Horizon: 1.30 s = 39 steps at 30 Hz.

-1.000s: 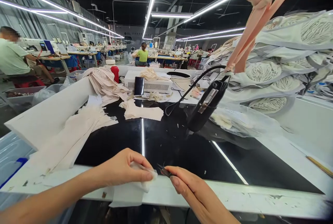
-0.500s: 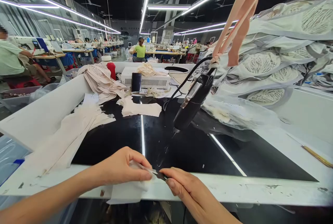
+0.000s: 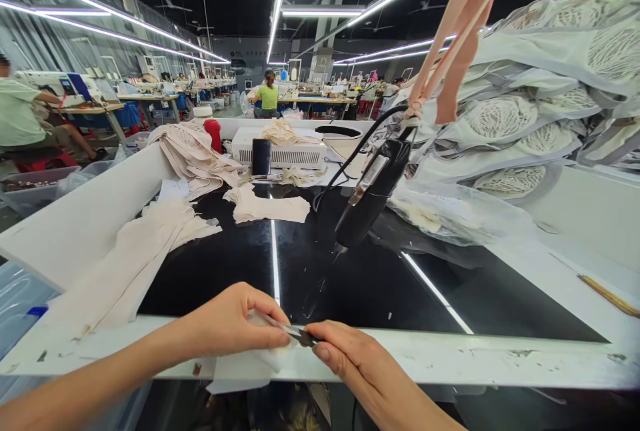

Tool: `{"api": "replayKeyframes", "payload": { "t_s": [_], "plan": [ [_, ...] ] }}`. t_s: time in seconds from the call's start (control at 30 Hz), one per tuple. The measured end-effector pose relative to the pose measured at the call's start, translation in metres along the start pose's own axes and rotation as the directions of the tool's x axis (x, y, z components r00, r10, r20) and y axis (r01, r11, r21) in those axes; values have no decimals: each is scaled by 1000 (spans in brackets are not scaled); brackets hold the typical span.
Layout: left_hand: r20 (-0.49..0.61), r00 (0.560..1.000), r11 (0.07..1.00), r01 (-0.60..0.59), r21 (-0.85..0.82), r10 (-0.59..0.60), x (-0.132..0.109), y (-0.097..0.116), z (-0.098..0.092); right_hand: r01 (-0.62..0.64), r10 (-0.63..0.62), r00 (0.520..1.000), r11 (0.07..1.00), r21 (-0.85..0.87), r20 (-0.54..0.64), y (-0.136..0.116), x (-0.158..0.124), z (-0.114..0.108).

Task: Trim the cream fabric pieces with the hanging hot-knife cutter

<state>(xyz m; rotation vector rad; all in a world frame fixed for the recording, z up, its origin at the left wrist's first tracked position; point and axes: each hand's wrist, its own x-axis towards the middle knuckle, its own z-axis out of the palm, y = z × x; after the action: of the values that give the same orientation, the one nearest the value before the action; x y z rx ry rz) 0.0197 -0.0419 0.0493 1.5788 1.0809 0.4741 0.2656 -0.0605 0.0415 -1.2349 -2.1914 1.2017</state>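
A thin white fabric piece [image 3: 241,372] hangs over the table's front edge, pinched between the thumb and fingers of my left hand [image 3: 235,324]. My right hand [image 3: 357,354] is closed around a small dark metal bladed tool [image 3: 304,337], most of it hidden in the fingers. The blade's tip meets the fabric at my left fingertips; whether it is a knife or snips I cannot tell. Both hands are above the front edge, close together. Beyond them, a black handheld tool [image 3: 371,191] with a pointed tip hangs from pinkish straps [image 3: 455,51].
A glossy black sheet [image 3: 350,291] covers the tabletop. Pale fabric pieces lie in a small stack [image 3: 273,207] and a larger pile [image 3: 143,244] at left. Bagged white garments [image 3: 505,117] rise at right, near a wooden-handled tool [image 3: 607,294]. A phone [image 3: 261,157] leans on a white box [image 3: 295,151].
My hands keep nearly the same pose on the fabric and the bladed tool. The whole view has shifted very slightly.
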Motion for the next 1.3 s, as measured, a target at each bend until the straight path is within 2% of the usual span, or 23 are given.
{"api": "replayKeyframes", "payload": {
  "t_s": [0.37, 1.03, 1.3],
  "plan": [
    [5, 1000, 1000, 2, 17, -2, -1, -1, -1, -31, 31, 1000, 999, 43, 8, -2, 0, 2],
    [0, 1000, 998, -20, 60, 20, 0, -5, 0, -18, 18, 1000, 1000, 1, -18, 1, 4, 5],
    [-24, 1000, 997, 4, 83, -2, 2, -3, 1, -45, 45, 999, 999, 21, -9, 10, 3, 8]
  ]
}}
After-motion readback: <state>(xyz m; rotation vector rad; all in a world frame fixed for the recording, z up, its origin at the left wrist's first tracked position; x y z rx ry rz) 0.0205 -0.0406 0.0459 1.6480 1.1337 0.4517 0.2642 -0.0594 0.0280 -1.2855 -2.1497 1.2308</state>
